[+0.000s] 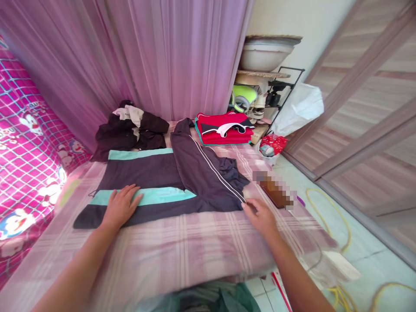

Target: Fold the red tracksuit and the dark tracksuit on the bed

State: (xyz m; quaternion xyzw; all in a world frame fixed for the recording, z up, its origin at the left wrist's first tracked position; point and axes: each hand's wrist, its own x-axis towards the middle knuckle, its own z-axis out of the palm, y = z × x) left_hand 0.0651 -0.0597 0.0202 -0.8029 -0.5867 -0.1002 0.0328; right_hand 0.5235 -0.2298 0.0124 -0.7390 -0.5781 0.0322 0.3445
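1. Dark garment lies spread across the middle of the bed, its banded end toward the left edge, its white-lined sleeve slanting from the far side toward the near right corner.
2. Left hand: open, palm down, fingers spread over the nearer teal band. Amount of pressure: cannot tell.
3. Right hand: thumb and forefinger closed on the sleeve's near end, beside the white lines.
4. Risk, judged: a hard pull at the right with a light left palm could drag the whole garment and skew the bands.
5. Crumpled fabric lies beside the sleeve, toward the right edge. Laying cloth over it unsmoothed would probably set creases.
6. Brown flat object, partly masked by pixels, lies near the right edge, just beyond the right hand. A wide outward sweep could push it off.
7. Red clothes stack sits at the far edge, close to the sleeve's far end; a snag there might topple its upper layers.
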